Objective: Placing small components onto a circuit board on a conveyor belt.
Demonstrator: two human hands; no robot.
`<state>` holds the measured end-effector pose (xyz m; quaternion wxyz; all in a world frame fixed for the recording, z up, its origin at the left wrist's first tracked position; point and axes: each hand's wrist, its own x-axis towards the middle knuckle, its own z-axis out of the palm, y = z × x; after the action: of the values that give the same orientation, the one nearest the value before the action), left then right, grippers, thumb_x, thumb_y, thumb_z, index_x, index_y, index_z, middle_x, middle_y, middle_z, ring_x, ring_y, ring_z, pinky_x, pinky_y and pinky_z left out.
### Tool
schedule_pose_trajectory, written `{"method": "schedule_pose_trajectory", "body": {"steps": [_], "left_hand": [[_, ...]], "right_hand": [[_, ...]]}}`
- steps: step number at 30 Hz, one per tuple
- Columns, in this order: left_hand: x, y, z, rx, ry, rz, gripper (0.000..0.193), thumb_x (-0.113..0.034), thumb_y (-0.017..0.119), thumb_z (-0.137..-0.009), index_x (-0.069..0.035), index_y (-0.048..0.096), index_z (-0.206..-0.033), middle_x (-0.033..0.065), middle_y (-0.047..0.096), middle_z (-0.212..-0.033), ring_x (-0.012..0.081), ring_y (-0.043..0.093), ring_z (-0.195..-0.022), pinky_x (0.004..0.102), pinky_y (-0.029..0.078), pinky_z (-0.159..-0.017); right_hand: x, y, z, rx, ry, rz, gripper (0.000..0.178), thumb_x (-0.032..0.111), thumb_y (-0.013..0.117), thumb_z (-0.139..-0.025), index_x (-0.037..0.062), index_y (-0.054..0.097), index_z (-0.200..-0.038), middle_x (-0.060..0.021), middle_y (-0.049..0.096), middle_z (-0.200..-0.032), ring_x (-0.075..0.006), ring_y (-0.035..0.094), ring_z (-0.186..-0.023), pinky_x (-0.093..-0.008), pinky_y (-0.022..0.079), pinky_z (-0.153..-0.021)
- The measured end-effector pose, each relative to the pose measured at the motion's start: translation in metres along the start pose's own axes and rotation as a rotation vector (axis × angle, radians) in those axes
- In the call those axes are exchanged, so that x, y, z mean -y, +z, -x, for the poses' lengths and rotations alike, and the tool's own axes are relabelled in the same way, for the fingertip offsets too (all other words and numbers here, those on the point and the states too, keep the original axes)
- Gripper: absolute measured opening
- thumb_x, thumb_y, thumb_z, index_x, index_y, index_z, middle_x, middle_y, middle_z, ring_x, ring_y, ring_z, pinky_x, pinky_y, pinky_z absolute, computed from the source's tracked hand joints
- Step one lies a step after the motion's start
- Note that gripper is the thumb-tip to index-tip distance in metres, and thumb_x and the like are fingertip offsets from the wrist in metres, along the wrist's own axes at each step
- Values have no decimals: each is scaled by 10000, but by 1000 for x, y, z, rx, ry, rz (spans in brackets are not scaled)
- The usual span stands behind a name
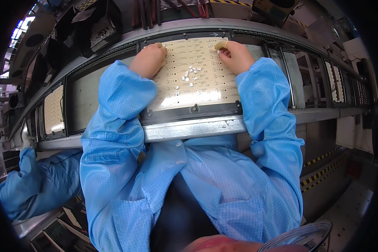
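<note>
A cream printed circuit board panel lies in a black frame on the line before me. Small white connectors are scattered loosely over its middle, with a few lower down. My left hand rests at the panel's upper left, its fingers curled closed; whatever the fingertips hold is hidden. At the upper right, my right hand is closed in a pinch, with yellow covers on its fingertips. One small white connector shows at those fingertips, over the panel's right-hand column.
A metal rail runs along the near side. Black bins, one with white parts, stand at the far left. Another panel sits farther left on the line, beside a co-worker's blue sleeve. More panels lie to the right.
</note>
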<state>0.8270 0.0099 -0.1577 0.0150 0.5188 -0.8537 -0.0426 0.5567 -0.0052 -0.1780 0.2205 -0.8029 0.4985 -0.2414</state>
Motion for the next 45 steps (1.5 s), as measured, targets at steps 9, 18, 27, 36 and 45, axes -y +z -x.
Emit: {"method": "schedule_pose_trajectory", "body": {"steps": [9, 18, 27, 36, 45], "left_hand": [[-3, 6, 5, -148, -2, 199, 150, -87, 536, -813, -1, 617, -906, 170, 584, -951, 323, 574, -920, 372, 474, -806], [-26, 9, 8, -143, 219, 511, 222, -40, 593, -808, -33, 629, -1026, 127, 560, -988, 273, 566, -897, 315, 467, -793], [-35, 23, -9, 8, 181, 650, 185, -71, 611, -793, -31, 634, -971, 133, 577, -958, 268, 573, -893, 326, 465, -803], [-32, 12, -1, -54, -115, 826, 142, -76, 621, -811, -10, 594, -935, 68, 582, -721, 137, 557, -660, 262, 470, -630], [-10, 4, 9, -40, -280, 719, 191, -52, 619, -819, -18, 632, -1006, 104, 649, -845, 128, 607, -779, 242, 486, -705]], "right_hand": [[-4, 8, -7, -6, -91, 102, 135, 67, 599, -805, 49, 644, -931, -115, 601, -880, -250, 600, -823, -313, 488, -741], [-2, 16, -9, -12, -43, 166, 134, 62, 588, -819, 29, 641, -937, -115, 593, -961, -267, 591, -890, -317, 481, -791], [-10, 17, -9, 5, -16, 132, 173, 119, 574, -814, 40, 652, -947, -122, 587, -961, -284, 577, -921, -359, 461, -826], [-6, 19, -13, 0, -75, 244, 155, 69, 566, -828, 41, 642, -960, -109, 590, -949, -282, 584, -912, -343, 478, -814], [25, 8, 2, 23, -169, 341, 200, 150, 591, -817, 36, 631, -976, -119, 583, -924, -303, 578, -901, -355, 478, -808]]}}
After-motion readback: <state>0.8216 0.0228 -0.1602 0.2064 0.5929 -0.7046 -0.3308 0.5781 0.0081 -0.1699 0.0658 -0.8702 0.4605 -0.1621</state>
